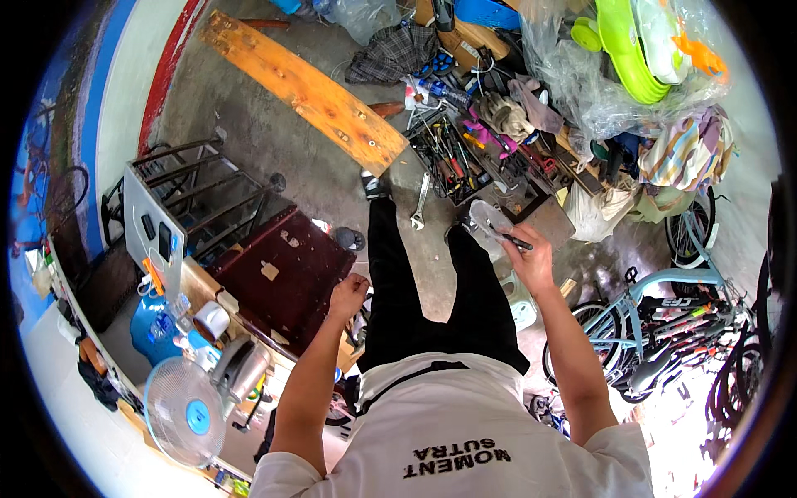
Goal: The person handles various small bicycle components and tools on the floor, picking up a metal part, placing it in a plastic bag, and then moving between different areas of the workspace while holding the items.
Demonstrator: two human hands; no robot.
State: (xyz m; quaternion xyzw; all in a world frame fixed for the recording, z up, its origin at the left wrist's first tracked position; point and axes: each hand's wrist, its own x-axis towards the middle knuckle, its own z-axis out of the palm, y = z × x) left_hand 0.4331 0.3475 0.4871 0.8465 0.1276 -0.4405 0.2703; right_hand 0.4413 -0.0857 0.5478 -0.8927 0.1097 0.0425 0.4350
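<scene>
In my right hand (533, 259) is a slim black-handled object (518, 242). A pale, see-through rounded piece (490, 217) shows at its far end, too smeared to name. My left hand (349, 295) hangs with curled fingers beside the dark red tabletop (290, 266); whatever they hold, if anything, is hidden. An adjustable wrench (421, 203) lies on the concrete floor between my feet. Ahead and to the left stands a long wooden bench (307, 83), its near end by my left shoe (375, 186).
A toolbox (448, 158) full of hand tools sits ahead right, amid cloths and plastic bags. Bicycles (631, 315) crowd the right side. At left are a metal frame (191, 178), an electric fan (187, 411) and a kettle (241, 369).
</scene>
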